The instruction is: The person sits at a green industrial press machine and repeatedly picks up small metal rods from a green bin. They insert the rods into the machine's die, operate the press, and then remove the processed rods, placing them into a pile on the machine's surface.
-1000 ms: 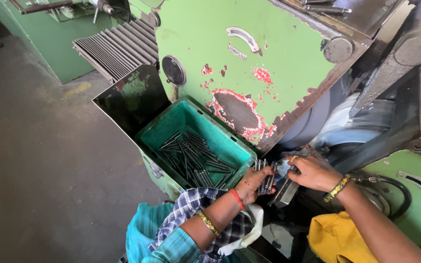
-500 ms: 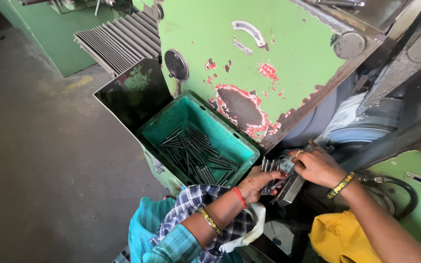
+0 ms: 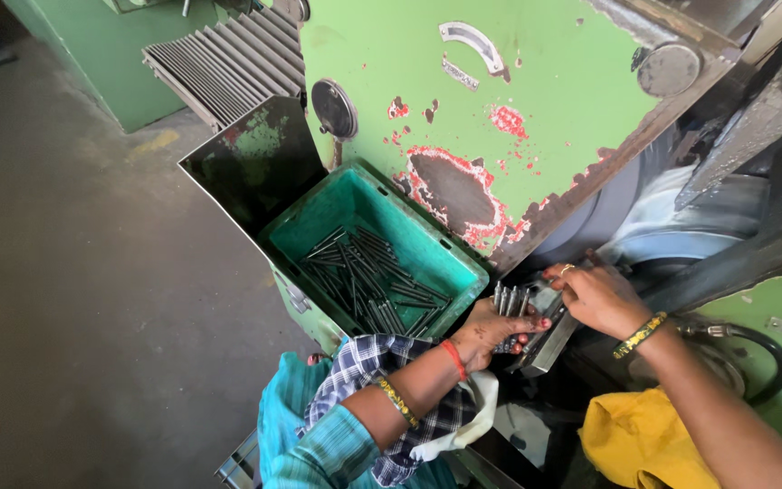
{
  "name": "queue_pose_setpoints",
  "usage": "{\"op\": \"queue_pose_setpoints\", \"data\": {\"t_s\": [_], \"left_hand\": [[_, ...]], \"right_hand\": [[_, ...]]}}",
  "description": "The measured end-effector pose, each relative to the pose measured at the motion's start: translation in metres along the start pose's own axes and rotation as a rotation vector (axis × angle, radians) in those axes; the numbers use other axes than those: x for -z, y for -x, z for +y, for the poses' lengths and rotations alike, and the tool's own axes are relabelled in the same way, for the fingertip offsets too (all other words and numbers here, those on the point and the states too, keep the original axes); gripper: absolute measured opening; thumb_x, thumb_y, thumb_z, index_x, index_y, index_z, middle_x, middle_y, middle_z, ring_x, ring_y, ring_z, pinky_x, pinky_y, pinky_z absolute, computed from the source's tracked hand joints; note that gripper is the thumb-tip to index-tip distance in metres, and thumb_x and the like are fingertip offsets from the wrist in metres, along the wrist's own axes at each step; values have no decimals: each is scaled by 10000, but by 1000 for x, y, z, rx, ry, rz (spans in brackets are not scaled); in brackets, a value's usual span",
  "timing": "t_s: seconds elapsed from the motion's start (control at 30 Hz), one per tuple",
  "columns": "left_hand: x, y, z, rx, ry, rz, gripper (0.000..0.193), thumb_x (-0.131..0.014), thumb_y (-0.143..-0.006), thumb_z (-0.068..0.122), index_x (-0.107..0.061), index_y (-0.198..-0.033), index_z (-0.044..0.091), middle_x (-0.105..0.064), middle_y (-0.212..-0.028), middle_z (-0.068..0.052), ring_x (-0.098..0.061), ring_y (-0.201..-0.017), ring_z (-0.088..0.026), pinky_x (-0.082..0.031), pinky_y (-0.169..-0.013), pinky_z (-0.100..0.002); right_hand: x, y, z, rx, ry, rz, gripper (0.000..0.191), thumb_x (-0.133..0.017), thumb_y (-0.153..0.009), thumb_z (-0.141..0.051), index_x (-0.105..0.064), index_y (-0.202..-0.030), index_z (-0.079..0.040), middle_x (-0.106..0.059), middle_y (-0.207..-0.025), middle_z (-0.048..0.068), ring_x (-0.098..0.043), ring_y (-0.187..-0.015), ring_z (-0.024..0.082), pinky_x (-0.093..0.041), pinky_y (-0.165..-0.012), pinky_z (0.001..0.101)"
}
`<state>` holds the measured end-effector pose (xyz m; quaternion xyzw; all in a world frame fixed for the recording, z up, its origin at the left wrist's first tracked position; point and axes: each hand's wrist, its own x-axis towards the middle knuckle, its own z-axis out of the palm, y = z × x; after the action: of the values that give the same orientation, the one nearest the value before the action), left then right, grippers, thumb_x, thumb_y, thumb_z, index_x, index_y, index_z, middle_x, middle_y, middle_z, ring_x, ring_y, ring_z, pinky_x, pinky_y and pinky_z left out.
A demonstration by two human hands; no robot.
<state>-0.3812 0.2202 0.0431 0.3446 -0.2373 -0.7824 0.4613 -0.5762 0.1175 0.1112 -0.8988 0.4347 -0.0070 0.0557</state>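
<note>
Hands unmoved: left hand (image 3: 491, 328) grips pins (image 3: 510, 300); right hand (image 3: 596, 297) half-closed; crate (image 3: 452, 263) holds rods (image 3: 364, 276).

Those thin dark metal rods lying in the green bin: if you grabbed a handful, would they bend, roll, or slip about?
The rods look like straight, stiff metal, so they probably would not bend. Being round and slim, they would likely roll or slide against one another. Their dark sheen hints at an oily, slippery surface. The left hand grips several bunched together, beside the green bin.

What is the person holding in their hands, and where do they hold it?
The left hand grips a row of small metal rods from below, near their lower ends. The right hand rests on the metal rail beside them; its grip cannot be told.
</note>
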Motion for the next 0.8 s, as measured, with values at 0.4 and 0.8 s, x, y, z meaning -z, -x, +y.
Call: {"op": "queue_pose_setpoints", "data": {"t_s": [0.4, 0.8], "left_hand": [[3, -14, -12, -198, 49, 53, 112, -742, -872, 59, -692, -967, 25, -694, -819, -69, -628, -612, -135, -544, -507, -286], [10, -12, -8, -39, 101, 111, 184, -612, -918, 182, -652, -998, 21, -671, -897, -63, -627, -683, -163, -556, -485, -307]], "right_hand": [[62, 19, -97, -157, 175, -531, 1158, -631, -755, -676, -162, -1633, -83, -623, -1358, 126, -564, -1326, 270, -87, -1245, 624], [39, 13, -55, -43, 219, -351, 868, -631, -826, -555, -371, -1507, -84, -611, -1403, 99, -579, -1311, 242, -88, -1255, 558]]}}
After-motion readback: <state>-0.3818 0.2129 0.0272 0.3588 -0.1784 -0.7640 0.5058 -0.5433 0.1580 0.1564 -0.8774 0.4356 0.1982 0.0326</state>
